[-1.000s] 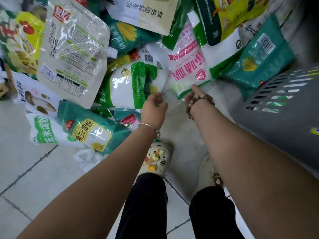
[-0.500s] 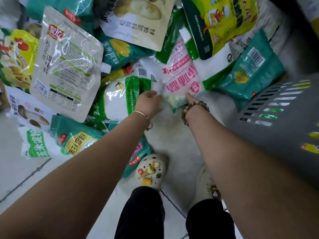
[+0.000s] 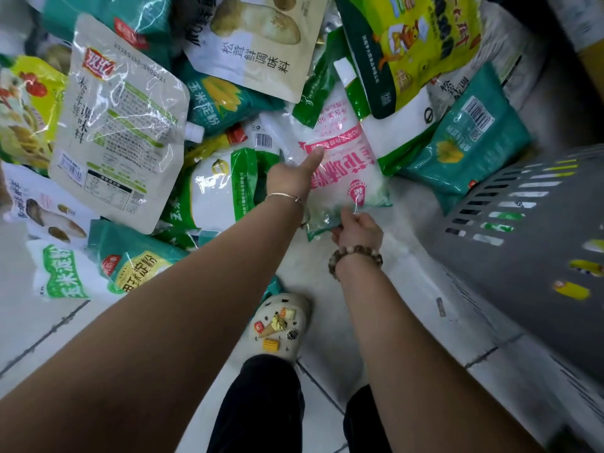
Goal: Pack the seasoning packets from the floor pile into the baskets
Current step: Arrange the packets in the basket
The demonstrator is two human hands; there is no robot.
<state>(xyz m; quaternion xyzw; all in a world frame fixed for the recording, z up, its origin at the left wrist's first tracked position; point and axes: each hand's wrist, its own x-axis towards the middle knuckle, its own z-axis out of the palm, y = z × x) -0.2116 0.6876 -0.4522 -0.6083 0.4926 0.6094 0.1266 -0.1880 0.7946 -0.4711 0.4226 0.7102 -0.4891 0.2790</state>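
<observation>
Pink-and-white bag (image 3: 343, 178) I am holding: 味精 in large pink characters, upside down to me; the small print on its red band is too fine for me to read.
Cream mushroom pouch (image 3: 261, 44): 松茸鲜调味料 in dark characters.
Clear spout pouch (image 3: 114, 125): 调味料 down its side; a stamped code starting 2025; a red logo I cannot make out.
Teal corn bag (image 3: 219, 99): 玉米淀粉.
White-and-green bag (image 3: 62, 273): 玉米淀粉 in white on green.
Teal bag with yellow oval (image 3: 137, 269): 用玉米淀粉 shows.
Teal bag on my right (image 3: 470, 142): a barcode, digits unreadable.
Shoe charm (image 3: 260, 326): white M on red.
</observation>
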